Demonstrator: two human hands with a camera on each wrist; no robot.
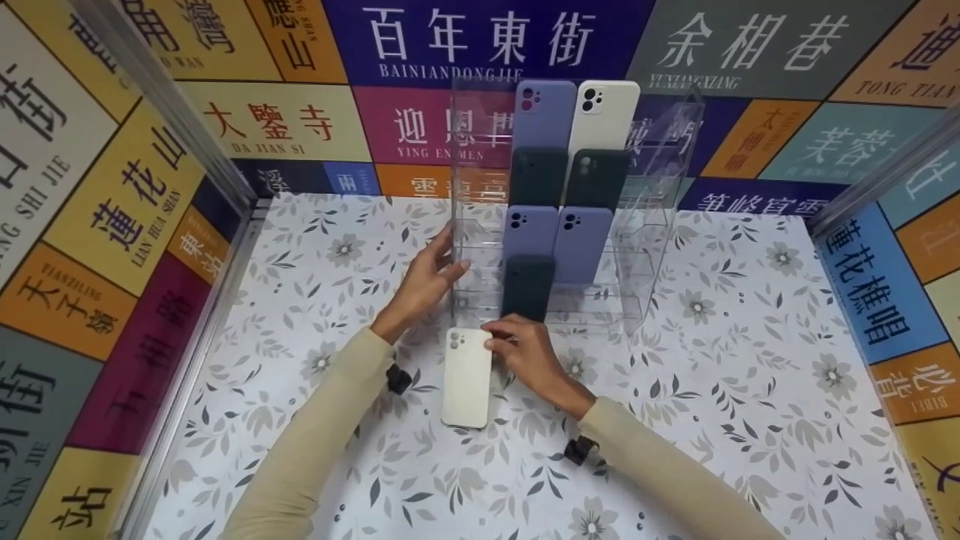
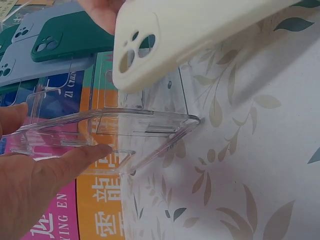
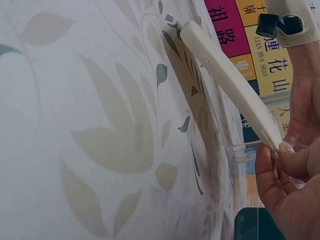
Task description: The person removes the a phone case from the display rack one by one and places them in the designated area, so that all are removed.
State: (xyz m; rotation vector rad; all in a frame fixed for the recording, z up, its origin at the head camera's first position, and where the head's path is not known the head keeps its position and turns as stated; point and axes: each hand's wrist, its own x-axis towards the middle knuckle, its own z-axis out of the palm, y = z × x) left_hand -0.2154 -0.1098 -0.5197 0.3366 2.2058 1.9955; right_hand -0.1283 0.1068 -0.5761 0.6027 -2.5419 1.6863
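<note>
My right hand (image 1: 531, 356) pinches a cream-white phone case (image 1: 466, 382) by its upper right corner. The case has camera holes at its top and hangs over the table, in front of the display stand. My left hand (image 1: 424, 285) holds the left side of the clear acrylic stand (image 1: 637, 300), thumb and fingers on either side of its panel edge (image 2: 150, 112). The stand's tiers carry several cases: a lavender case (image 1: 544, 112) and a white case (image 1: 609, 112) on top, two dark green cases below, then two lavender ones. A dark green case (image 1: 527, 289) is lowest, beside my right hand.
The stand is on a white tabletop (image 1: 697, 420) printed with grey flowers and leaves. Panels with coloured street-name tiles (image 1: 285, 124) wall in the back, left and right. Metal corner posts (image 1: 187, 127) rise at the sides. Small black devices (image 1: 397, 379) are strapped to both wrists.
</note>
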